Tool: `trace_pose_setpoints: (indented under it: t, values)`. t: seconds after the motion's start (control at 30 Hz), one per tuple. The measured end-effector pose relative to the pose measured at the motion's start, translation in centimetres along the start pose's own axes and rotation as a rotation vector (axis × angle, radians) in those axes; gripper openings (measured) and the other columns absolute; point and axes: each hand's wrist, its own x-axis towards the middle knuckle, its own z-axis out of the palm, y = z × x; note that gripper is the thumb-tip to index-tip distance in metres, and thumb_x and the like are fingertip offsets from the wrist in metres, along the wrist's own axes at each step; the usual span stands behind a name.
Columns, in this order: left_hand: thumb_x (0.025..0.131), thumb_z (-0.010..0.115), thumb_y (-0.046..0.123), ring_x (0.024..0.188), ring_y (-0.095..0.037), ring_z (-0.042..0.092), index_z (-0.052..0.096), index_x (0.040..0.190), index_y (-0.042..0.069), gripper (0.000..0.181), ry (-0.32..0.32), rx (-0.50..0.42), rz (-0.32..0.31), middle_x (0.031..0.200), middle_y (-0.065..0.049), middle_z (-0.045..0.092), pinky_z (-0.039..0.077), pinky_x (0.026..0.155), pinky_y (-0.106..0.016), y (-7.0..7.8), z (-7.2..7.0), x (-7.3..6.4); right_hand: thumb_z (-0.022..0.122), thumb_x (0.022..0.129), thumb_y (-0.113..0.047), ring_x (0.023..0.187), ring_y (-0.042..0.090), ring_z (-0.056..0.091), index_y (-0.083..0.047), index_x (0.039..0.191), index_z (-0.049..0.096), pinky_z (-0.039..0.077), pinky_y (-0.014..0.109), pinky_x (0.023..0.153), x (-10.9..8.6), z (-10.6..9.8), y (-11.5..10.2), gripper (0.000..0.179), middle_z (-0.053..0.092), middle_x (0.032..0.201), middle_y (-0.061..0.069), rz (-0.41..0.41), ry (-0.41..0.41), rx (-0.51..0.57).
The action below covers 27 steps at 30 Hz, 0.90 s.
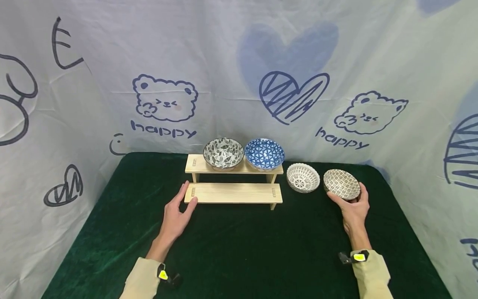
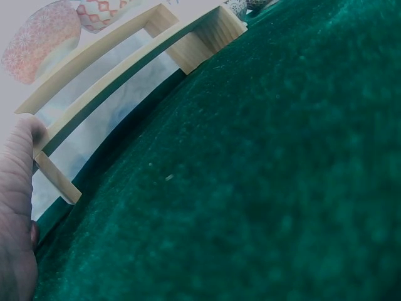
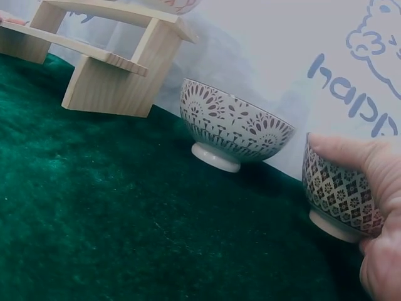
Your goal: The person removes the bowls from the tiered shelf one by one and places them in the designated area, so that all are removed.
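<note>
A two-tier wooden shelf [image 1: 233, 193] stands on a green cloth. My left hand [image 1: 175, 218] is at its left end, fingers extended, with the thumb [image 2: 28, 135] touching the lower tier. On the upper tier sit a black-and-white leaf-patterned bowl [image 1: 223, 153] and a blue-patterned bowl [image 1: 264, 153]. Right of the shelf, a white bowl with a dark radiating pattern [image 1: 303, 177] rests upright on the cloth. My right hand [image 1: 354, 211] grips a brown-patterned bowl [image 1: 341, 183] farther right, thumb at its near left rim and fingers round the right side; the fingertips are partly hidden.
Green velvety cloth [image 1: 246, 253] covers the table in front of the shelf. A pale curtain [image 1: 224, 54] with blue hearts and bear drawings hangs close behind the shelf and bowls and along both sides.
</note>
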Motion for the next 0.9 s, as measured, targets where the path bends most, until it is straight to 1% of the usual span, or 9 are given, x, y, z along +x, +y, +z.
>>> trace_pose_setpoints:
  t: [0.1,0.2,0.3,0.4,0.5,0.57,0.63,0.7,0.9]
  values:
    - [0.105,0.064,0.039,0.154,-0.03,0.035,0.041,0.161,0.01,0.067,0.005,-0.004,0.0,0.166,-0.01,0.039,0.029,0.124,-0.056,0.04,0.04,-0.02,0.092,0.075,0.004,0.146,0.02,0.041,-0.017,0.163,0.032,0.038,0.024,0.118,0.04,0.02,-0.11,0.109,0.037,0.165,0.01,0.004,-0.012,0.052]
    - [0.105,0.064,0.038,0.154,-0.03,0.035,0.04,0.161,0.01,0.067,0.004,-0.002,-0.002,0.166,-0.01,0.039,0.029,0.124,-0.057,0.04,0.06,0.02,0.09,0.078,0.001,0.147,0.021,0.042,-0.017,0.165,0.028,0.04,0.021,0.115,-0.06,0.09,-0.33,0.108,0.037,0.166,0.011,0.009,-0.02,0.046]
    - [0.105,0.064,0.038,0.154,-0.03,0.035,0.04,0.161,0.01,0.067,0.003,-0.001,-0.005,0.166,-0.01,0.038,0.029,0.124,-0.057,0.03,0.05,0.03,0.089,0.081,-0.003,0.148,0.021,0.04,-0.016,0.167,0.021,0.038,0.023,0.117,-0.1,0.2,-0.56,0.11,0.035,0.167,0.012,0.015,-0.034,0.017]
    - [0.105,0.065,0.038,0.154,-0.031,0.035,0.04,0.161,0.009,0.068,0.003,0.0,-0.004,0.166,-0.011,0.038,0.03,0.123,-0.058,0.01,0.04,0.07,0.088,0.084,-0.006,0.152,0.021,0.035,-0.016,0.169,0.013,0.033,0.028,0.122,-0.07,0.28,-0.58,0.114,0.026,0.171,0.012,0.021,-0.048,-0.004]
    - [0.105,0.065,0.037,0.154,-0.033,0.035,0.04,0.161,0.008,0.068,0.0,0.001,0.0,0.166,-0.012,0.038,0.03,0.123,-0.059,-0.03,0.04,0.1,0.087,0.085,-0.006,0.154,0.021,0.029,-0.015,0.169,0.008,0.029,0.031,0.124,-0.01,0.31,-0.44,0.116,0.018,0.174,0.011,0.023,-0.061,0.012]
    - [0.105,0.065,0.037,0.154,-0.033,0.034,0.04,0.161,0.008,0.068,-0.003,0.001,0.0,0.166,-0.012,0.038,0.03,0.122,-0.059,-0.06,0.05,0.08,0.086,0.085,-0.004,0.156,0.021,0.027,-0.016,0.169,0.006,0.028,0.031,0.125,0.06,0.25,-0.31,0.117,0.015,0.175,0.01,0.026,-0.072,0.029]
    - [0.105,0.064,0.037,0.154,-0.031,0.035,0.04,0.161,0.009,0.068,-0.002,-0.003,-0.002,0.166,-0.011,0.038,0.029,0.123,-0.058,-0.05,0.07,0.03,0.085,0.085,-0.002,0.156,0.021,0.026,-0.015,0.169,0.005,0.028,0.032,0.125,0.18,0.16,-0.23,0.116,0.014,0.175,0.01,0.028,-0.085,0.048]
    - [0.105,0.064,0.037,0.154,-0.031,0.035,0.04,0.161,0.009,0.068,-0.003,-0.004,-0.001,0.166,-0.011,0.038,0.029,0.123,-0.058,-0.09,0.07,0.03,0.084,0.086,-0.002,0.156,0.021,0.025,-0.016,0.169,0.004,0.027,0.031,0.125,0.31,-0.01,-0.22,0.116,0.014,0.175,0.01,0.036,-0.098,0.046]
    - [0.105,0.064,0.038,0.154,-0.031,0.035,0.04,0.161,0.009,0.068,-0.001,0.0,0.004,0.166,-0.011,0.038,0.03,0.123,-0.058,-0.23,0.11,0.09,0.085,0.087,-0.009,0.157,0.019,0.022,-0.018,0.169,0.006,0.024,0.03,0.126,0.36,-0.65,-0.79,0.114,0.014,0.175,0.007,0.085,-0.124,-0.036]
